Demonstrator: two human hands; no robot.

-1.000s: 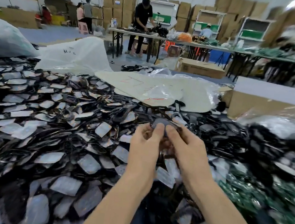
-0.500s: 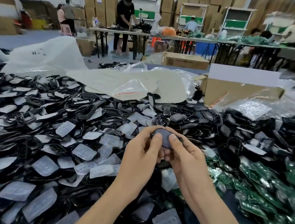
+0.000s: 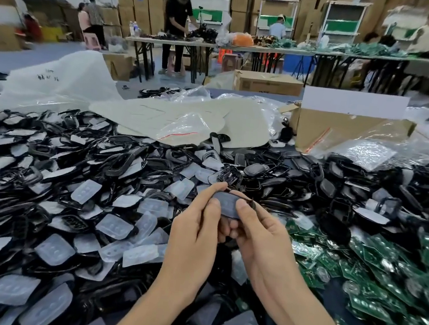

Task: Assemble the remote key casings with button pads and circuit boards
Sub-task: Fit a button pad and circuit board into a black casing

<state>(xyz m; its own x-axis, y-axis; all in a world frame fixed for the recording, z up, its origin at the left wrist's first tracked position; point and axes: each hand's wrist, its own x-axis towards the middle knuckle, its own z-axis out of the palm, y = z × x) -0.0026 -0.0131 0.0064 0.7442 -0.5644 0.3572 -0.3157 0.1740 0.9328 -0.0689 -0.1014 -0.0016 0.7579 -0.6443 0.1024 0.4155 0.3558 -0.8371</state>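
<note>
Both hands are holding one remote key casing (image 3: 226,203) up over the middle of the heaped table, a little nearer than the centre of the pile. The left hand (image 3: 194,236) is pinching the casing's left end, thumb on the near face and forefinger arching over the far edge. The right hand (image 3: 261,244) is pinching its right side, thumb pressing flat on the grey pad face, the remaining fingers curling together underneath. The casing's long axis is running roughly left to right, its broad grey face turning up toward the camera; a thin black rim is poking out at the right end. Which end is the key-ring end I cannot tell.

Translucent button pads (image 3: 115,227) and black casing shells (image 3: 125,164) are lying mixed across the left and centre. Green circuit boards (image 3: 383,264) are spreading over the near right. A cardboard box (image 3: 345,129) is standing at the far right.
</note>
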